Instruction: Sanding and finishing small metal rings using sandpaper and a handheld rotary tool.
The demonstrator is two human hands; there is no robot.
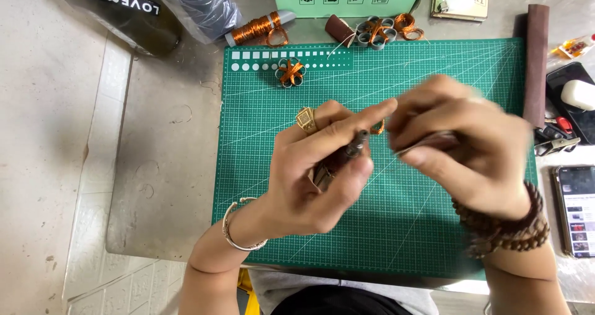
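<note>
My left hand (316, 172) pinches a small metal rod (356, 143) over the green cutting mat (396, 228), its long axis pointing up-right toward my blurred right hand (462, 154), whose fingers are closed on copper wire (378, 128).

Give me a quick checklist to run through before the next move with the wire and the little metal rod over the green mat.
1. Left hand grips the metal rod: ok, its fingers are closed around it.
2. Right hand has the wire: cannot tell, the hand is blurred and only a thin strand shows at the fingertips.
3. Copper loop at the rod's tip: cannot tell, mostly hidden between the hands.
4. Work is held over the cutting mat: ok.
5. Finished copper flower out of the way: ok, it lies at the far end of the mat, apart from both hands.
6. Copper wire spool on the bench: ok, it lies beyond the mat's far left corner.
</note>
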